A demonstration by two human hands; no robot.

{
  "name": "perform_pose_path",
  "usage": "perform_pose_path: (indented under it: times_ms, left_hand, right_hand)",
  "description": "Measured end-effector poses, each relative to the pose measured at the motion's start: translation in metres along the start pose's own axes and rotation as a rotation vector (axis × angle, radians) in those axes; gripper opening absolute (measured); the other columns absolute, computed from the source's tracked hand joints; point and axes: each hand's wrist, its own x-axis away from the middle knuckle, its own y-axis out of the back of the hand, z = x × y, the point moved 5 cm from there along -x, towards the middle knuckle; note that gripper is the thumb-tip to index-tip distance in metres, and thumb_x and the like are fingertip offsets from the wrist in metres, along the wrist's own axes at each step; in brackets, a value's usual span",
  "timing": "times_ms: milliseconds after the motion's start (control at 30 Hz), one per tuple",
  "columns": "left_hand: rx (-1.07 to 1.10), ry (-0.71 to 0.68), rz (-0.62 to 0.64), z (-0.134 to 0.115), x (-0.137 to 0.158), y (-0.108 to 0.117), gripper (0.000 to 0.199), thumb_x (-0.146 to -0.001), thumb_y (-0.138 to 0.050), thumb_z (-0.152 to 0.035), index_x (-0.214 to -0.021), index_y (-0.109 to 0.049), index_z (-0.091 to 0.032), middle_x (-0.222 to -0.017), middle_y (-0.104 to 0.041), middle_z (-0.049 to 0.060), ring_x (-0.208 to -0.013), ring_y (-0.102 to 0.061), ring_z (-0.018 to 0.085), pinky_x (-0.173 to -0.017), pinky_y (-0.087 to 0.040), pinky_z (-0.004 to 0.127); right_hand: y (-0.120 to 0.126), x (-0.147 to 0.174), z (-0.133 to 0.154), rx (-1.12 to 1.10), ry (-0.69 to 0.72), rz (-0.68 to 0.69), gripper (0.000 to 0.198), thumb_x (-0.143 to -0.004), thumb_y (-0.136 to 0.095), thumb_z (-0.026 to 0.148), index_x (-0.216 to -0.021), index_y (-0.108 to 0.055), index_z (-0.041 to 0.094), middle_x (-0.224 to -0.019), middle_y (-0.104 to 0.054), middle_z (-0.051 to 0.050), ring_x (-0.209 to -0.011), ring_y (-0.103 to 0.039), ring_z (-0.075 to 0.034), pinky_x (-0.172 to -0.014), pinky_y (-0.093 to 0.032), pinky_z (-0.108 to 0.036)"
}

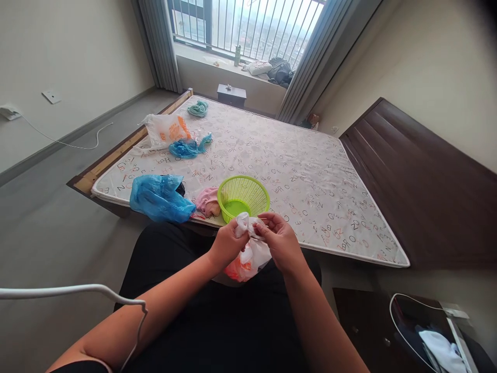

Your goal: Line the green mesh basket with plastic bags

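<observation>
Above my lap, a white plastic bag [254, 259] with orange-red print hangs from both hands; what it contains is hidden. My left hand [230, 242] is closed round its gathered neck. The fingers of my right hand [278, 237] pinch the twisted top of the same bag from the other side. Just beyond them a green plastic basket [254, 187] with mesh walls rests on the mattress edge. A pink cloth [207, 199] touches its left side, and farther left lies a crumpled blue plastic bag [159, 199].
On the letter-printed mattress [303, 171] lie another white plastic bag [161, 129], a smaller blue bag [186, 149] and a teal cloth bundle [198, 108]. A dark headboard [411, 181] stands right. A white cable [77, 291] crosses near my left arm.
</observation>
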Motion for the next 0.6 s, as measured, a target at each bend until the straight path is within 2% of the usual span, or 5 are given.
perform_pose_path:
  times_ms: [100,200,300,400,600]
  left_hand:
    - [-0.145,-0.056,0.009,-0.006,0.002,0.005,0.008,-0.080,-0.066,-0.024,-0.088,-0.063,-0.023,-0.058,-0.061,-0.005,-0.052,-0.060,0.014,-0.055,-0.048,0.026]
    - [0.074,-0.016,0.038,-0.006,0.001,0.004,0.011,-0.084,-0.063,-0.029,-0.091,-0.058,-0.023,-0.060,-0.061,-0.005,-0.052,-0.059,0.015,-0.054,-0.046,0.026]
    - [0.342,-0.005,0.026,-0.006,-0.006,0.005,0.016,-0.081,-0.066,-0.030,-0.090,-0.055,-0.020,-0.070,-0.062,-0.003,-0.060,-0.060,0.015,-0.060,-0.048,0.028]
    - [0.489,-0.003,0.075,-0.004,-0.014,0.006,0.020,-0.077,-0.071,-0.031,-0.079,-0.056,-0.018,-0.075,-0.059,-0.002,-0.070,-0.058,0.014,-0.066,-0.047,0.026]
    - [0.753,0.212,0.235,0.007,-0.012,0.004,0.038,-0.068,-0.086,-0.035,-0.082,-0.055,-0.017,-0.069,-0.060,-0.004,-0.061,-0.056,0.010,-0.060,-0.044,0.022]
  right_hand:
    - [0.001,0.004,0.001,-0.050,0.047,-0.101,0.041,-0.076,-0.084,0.042,-0.105,-0.064,0.021,-0.093,-0.074,-0.003,-0.082,-0.072,-0.017,-0.075,-0.062,-0.031]
    - [-0.003,0.009,-0.001,0.002,0.085,-0.086,0.031,-0.082,-0.079,0.043,-0.099,-0.063,0.022,-0.087,-0.072,-0.002,-0.078,-0.071,-0.017,-0.072,-0.062,-0.031]
    - [-0.015,0.013,-0.006,0.294,0.229,0.067,0.015,-0.091,-0.070,0.036,-0.096,-0.065,0.022,-0.092,-0.071,-0.003,-0.083,-0.070,-0.018,-0.078,-0.061,-0.034]
    - [-0.024,0.019,-0.011,0.636,0.541,0.191,0.009,-0.097,-0.060,0.023,-0.099,-0.069,0.024,-0.104,-0.070,-0.006,-0.098,-0.067,-0.019,-0.089,-0.057,-0.035]
    - [-0.020,0.021,-0.017,1.108,0.863,0.169,0.017,-0.098,-0.057,0.017,-0.099,-0.073,0.025,-0.111,-0.068,-0.008,-0.102,-0.060,-0.022,-0.089,-0.054,-0.036]
